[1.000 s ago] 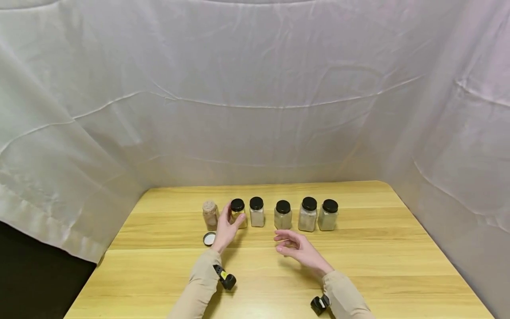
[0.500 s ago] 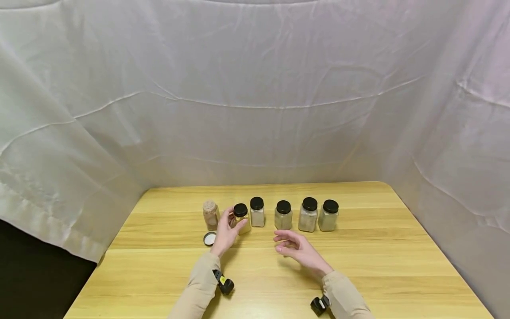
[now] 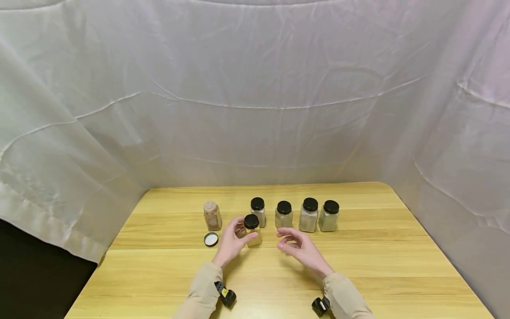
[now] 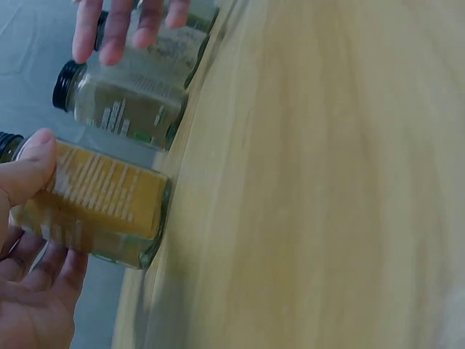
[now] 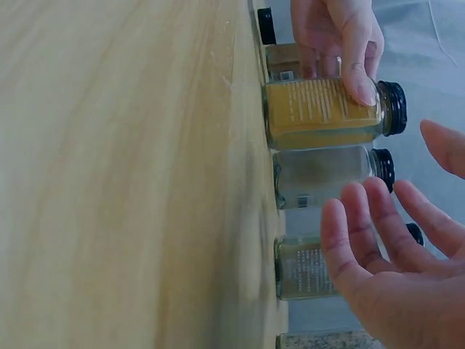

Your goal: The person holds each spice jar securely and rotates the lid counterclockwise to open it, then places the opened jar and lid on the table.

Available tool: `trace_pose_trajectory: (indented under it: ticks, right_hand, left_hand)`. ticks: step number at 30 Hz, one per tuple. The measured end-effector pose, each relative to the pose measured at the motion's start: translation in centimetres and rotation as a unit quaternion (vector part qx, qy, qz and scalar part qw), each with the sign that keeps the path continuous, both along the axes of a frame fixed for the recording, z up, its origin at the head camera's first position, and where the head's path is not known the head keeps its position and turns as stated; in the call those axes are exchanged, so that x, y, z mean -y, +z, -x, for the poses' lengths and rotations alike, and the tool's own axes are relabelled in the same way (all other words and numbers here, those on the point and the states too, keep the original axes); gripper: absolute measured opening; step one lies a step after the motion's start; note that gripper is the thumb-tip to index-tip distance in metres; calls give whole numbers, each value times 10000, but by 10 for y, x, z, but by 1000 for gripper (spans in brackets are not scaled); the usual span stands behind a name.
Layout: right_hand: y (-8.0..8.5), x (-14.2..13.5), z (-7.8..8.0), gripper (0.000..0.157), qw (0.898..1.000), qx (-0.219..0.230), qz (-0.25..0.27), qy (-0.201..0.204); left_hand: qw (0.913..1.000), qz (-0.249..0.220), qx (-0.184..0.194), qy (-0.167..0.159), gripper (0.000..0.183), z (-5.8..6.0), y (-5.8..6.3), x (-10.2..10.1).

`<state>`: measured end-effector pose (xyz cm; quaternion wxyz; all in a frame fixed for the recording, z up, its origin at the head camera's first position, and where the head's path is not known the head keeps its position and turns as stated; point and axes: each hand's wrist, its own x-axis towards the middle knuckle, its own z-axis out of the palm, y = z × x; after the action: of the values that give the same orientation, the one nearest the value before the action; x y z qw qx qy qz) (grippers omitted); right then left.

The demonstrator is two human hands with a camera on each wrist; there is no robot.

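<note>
Beyond the grip (image 3: 232, 243), a pale grey, wrinkled cloth sheet (image 3: 255, 133) hangs as a back wall, crossed by a long, uneven crease. To the left of the grip, a slanting, pale grey cloth side panel (image 3: 59, 146) ends in a lower edge above a flat black area (image 3: 36, 270). To the right of the grip, another creased, pale grey cloth panel (image 3: 458, 155) takes a faint pinkish-violet tint high up. Beneath the grip spreads a yellow-tan, wood-grained tabletop (image 3: 382, 261) with rounded far corners, softly lit on the near side
</note>
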<state>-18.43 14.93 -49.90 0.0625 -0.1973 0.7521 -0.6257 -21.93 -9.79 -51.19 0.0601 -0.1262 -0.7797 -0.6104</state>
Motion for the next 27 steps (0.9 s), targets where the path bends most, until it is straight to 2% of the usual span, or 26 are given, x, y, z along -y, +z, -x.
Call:
trace_pose_trajectory:
  ticks: [10,14,18,27]
  right_hand:
    - [11,14,-2,46,9936,-736,-396,-763]
    - [13,22,-2,46,9883,-1097,-480,-949]
    - [16,30,-2,45,9805,-1450,-678,-1143]
    - [21,41,1,41,9589,-2079,-1056,-1615]
  left_hand:
    - [9986,-165,100,-500,49,-12,2,-15]
    - [9974,-134,-30,-711,49,-17,1,-20]
    - [9959,-92,-31,-903,47,-20,2,-26]
    - [9944,90,-101,-1050,47,-22,2,-31]
